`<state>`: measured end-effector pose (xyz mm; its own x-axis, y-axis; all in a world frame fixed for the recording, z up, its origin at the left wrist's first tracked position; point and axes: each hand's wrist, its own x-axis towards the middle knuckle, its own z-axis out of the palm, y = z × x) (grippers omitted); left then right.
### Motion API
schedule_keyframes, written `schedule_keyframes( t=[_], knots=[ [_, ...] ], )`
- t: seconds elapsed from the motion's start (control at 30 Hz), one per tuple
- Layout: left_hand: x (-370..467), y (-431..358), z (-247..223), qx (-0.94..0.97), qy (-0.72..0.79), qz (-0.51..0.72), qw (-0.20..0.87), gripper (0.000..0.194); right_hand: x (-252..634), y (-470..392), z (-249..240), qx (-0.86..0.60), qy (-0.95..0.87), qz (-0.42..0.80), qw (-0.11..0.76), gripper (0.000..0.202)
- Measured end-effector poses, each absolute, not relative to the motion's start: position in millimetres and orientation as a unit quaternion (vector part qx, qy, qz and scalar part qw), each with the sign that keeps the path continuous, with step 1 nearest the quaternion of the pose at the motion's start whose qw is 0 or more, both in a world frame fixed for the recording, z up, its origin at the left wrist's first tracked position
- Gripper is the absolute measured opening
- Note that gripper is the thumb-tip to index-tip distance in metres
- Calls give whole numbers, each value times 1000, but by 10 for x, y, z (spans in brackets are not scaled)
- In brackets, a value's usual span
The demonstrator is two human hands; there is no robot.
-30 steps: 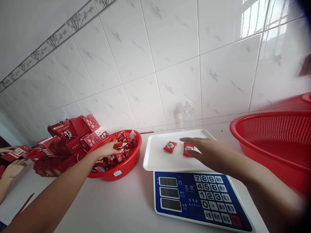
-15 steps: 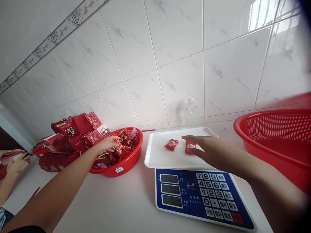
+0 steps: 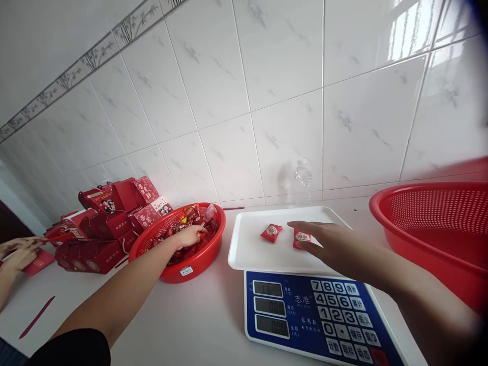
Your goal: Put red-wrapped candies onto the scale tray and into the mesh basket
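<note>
Fingers of left hand (image 3: 189, 237) sunk among red packets (image 3: 192, 211) in basket (image 3: 209, 255); grip cannot be told.
Right hand (image 3: 328, 240) is held over white tray (image 3: 246, 251), thumb and forefinger apart, near two sachets (image 3: 271, 233).

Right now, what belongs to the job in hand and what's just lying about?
Likely in use:
red basket of wrapped packets, left hand in it
scale with white tray
two red packets on the tray, right hand at one
stacked red boxes, maybe

Apparently just lying about:
clear bottle by the wall
dark red strip, lower left
large red basket at right, untouched
</note>
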<state>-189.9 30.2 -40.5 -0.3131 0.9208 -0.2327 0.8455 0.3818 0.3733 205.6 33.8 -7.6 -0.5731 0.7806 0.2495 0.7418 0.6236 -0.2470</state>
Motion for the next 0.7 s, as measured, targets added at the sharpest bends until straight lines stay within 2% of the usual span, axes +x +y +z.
schedule_keyframes(
  t=[0.23, 0.53, 0.6, 0.7],
  knots=[
    [-1972, 349, -449, 597, 784, 25, 165, 60, 2049, 377, -121, -432, -881, 67, 179, 44],
    [-1896, 294, -414, 617, 766, -3, 183, 38, 2058, 377, -133, -432, -884, 68, 168, 44],
    [-1929, 308, -427, 607, 770, -11, 197, 41, 2050, 370, -137, -430, -885, 67, 167, 44],
    [-1981, 330, -469, 585, 785, -23, 203, 58, 2039, 371, -154, -425, -886, 61, 174, 43]
  ],
)
